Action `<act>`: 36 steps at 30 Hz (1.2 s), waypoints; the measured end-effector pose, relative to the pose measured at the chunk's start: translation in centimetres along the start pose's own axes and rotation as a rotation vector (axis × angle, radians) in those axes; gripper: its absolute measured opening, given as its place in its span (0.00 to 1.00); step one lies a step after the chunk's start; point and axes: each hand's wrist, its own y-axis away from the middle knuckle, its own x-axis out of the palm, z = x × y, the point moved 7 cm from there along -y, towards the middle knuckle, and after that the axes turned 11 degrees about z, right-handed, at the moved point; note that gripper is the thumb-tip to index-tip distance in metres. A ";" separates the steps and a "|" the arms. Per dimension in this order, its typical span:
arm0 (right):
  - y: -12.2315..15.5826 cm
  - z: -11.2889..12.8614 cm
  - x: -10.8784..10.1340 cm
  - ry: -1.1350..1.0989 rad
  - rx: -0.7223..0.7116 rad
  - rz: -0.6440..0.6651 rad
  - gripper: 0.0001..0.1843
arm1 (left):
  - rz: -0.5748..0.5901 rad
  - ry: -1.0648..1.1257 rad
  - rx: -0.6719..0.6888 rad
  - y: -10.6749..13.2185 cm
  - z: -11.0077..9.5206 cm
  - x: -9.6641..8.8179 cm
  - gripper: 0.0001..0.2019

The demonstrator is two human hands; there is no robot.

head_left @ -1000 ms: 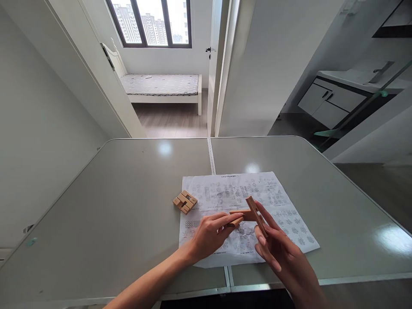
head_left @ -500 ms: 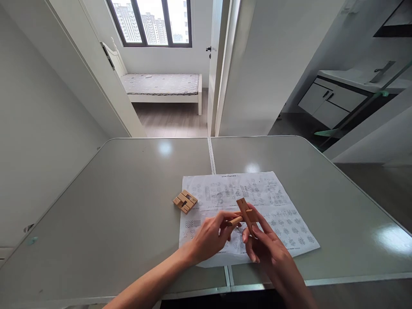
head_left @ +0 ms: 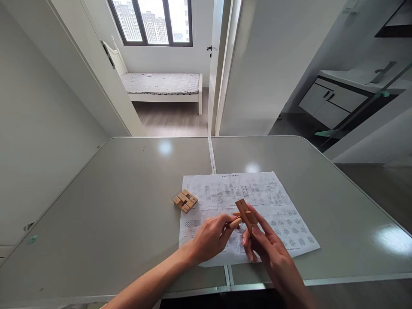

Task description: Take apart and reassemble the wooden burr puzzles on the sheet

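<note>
**Sheet [head_left: 270, 189] below; slat [head_left: 243, 209] and rounded piece [head_left: 236, 222] in hand**

The counter [head_left: 138, 184] carries the printed sheet, spread flat, presumably for viewing. Above it, the left hand [head_left: 209, 236] and right hand [head_left: 268, 244] are both grasping. The block cluster [head_left: 185, 201] straddles the sheet's left edge, clear of the fingers. The slat tilts between right thumb and fingers, upper end exposed, apparently for access. The rounded piece projects past the left fingers; its contact with the slat cannot be determined.
</note>
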 end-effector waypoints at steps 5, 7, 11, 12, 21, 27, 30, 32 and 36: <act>-0.1 -0.5 -0.1 -0.061 0.018 -0.006 0.38 | -0.035 -0.080 0.061 -0.1 -0.9 -0.9 0.03; -0.2 -0.9 0.1 -0.082 0.025 0.012 0.37 | -0.008 -0.045 0.089 -0.1 -1.2 -0.8 0.04; -0.4 -1.7 0.4 -0.100 0.040 0.049 0.37 | 0.031 -0.005 0.135 0.0 -1.4 -0.5 0.05; -0.4 -1.8 0.5 -0.104 0.049 0.054 0.37 | 0.027 -0.004 0.132 0.0 -1.4 -0.5 0.05; -0.3 -1.3 1.4 -0.125 0.097 0.022 0.39 | -0.013 -0.061 0.145 0.1 -1.1 -0.4 0.06; -0.4 -1.2 2.0 -0.147 0.106 0.030 0.36 | -0.027 -0.065 0.139 0.3 -0.9 -0.6 0.08; -0.8 -1.6 1.9 -0.176 0.104 0.039 0.36 | -0.057 -0.072 0.133 0.5 -0.8 -0.8 0.07; -1.0 -1.8 1.8 -0.191 0.097 0.029 0.35 | -0.066 -0.118 0.121 0.6 -0.8 -0.8 0.08; -1.1 -2.1 1.6 -0.204 0.084 0.011 0.34 | -0.123 -0.290 0.072 0.8 -0.9 -1.1 0.07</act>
